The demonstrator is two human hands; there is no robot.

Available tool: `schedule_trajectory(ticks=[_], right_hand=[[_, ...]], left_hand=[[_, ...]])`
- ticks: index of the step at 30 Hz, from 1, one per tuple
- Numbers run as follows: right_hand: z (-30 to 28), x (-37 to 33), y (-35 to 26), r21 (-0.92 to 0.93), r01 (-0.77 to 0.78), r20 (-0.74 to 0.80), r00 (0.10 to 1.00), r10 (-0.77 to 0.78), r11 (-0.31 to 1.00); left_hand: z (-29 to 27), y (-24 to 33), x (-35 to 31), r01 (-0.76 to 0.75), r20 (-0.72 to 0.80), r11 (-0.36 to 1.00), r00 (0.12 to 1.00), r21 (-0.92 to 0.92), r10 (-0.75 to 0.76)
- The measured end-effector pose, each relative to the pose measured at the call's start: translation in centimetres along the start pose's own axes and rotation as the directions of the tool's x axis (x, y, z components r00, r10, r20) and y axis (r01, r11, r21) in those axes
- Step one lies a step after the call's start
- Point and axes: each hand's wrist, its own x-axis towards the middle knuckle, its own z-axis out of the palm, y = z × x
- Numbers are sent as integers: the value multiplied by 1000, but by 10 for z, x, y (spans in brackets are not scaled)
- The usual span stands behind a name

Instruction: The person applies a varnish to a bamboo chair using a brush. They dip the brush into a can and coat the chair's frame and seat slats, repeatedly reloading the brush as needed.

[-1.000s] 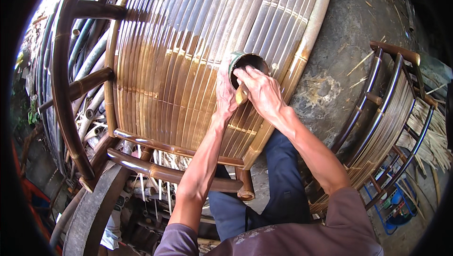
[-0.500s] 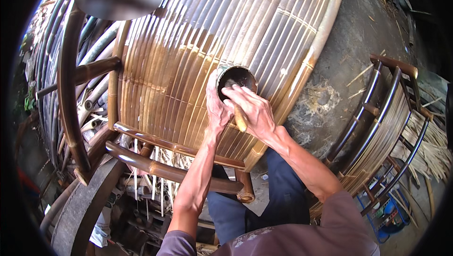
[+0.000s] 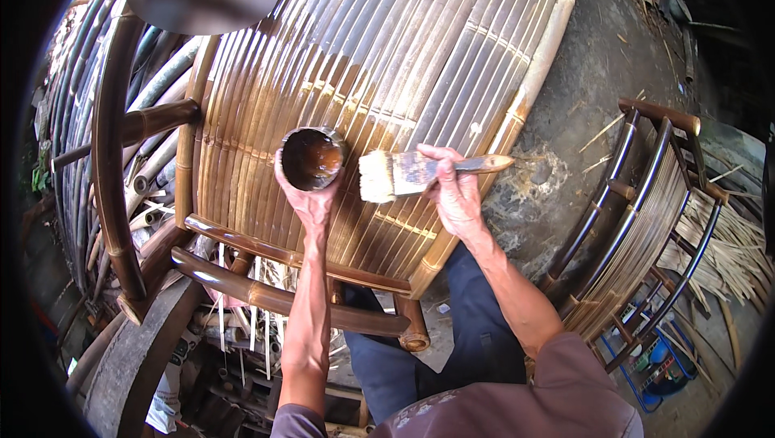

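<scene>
My left hand (image 3: 308,202) is wrapped round a dark, round container (image 3: 310,160) with brown liquid in it, its mouth facing up. In my right hand (image 3: 457,200) is a wide paintbrush (image 3: 404,176), held by its handle and ferrule, with pale bristles pointing left toward the container. Brush and container are apart, both above a bamboo slat bench (image 3: 242,127). The near and left slats look glossy and brown, while the far slats (image 3: 476,2) are paler and greyish.
A dark bamboo armrest (image 3: 119,163) rises on the left, with a heap of bamboo poles (image 3: 81,115) beyond. At right stands another bamboo piece of furniture (image 3: 638,212) on the grey floor (image 3: 597,50). A curved grey slab (image 3: 141,353) lies at lower left.
The paintbrush has come out of the container, and my right hand has moved slightly right with it, turning it sideways. My left hand has carried the container left.
</scene>
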Motion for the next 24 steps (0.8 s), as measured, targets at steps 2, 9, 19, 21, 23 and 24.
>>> schedule_trajectory(ticks=[2,9,19,21,23,24], right_hand=[[-21,-4,5,0,2,-30,1000,-2,1000],[-54,-8,34,-11,-135,-25,991,135,991],[3,127,-6,-851,-38,195,903,382,524],[-42,215,-40,-847,163,277,948,159,505],[-60,262,-77,-858,295,194,944,-265,421],[-57,271,-76,-890,264,156,942,-296,371]], left_hand=[[-10,0,14,101,-24,994,995,36,-100],[-21,-39,53,48,-210,998,977,42,-38],[-43,-54,52,157,-152,987,976,-23,-159],[-32,-35,53,212,-76,976,973,-55,-216],[-32,-22,46,282,-76,959,956,-19,-282],[-34,-20,34,313,-111,949,945,29,-309]])
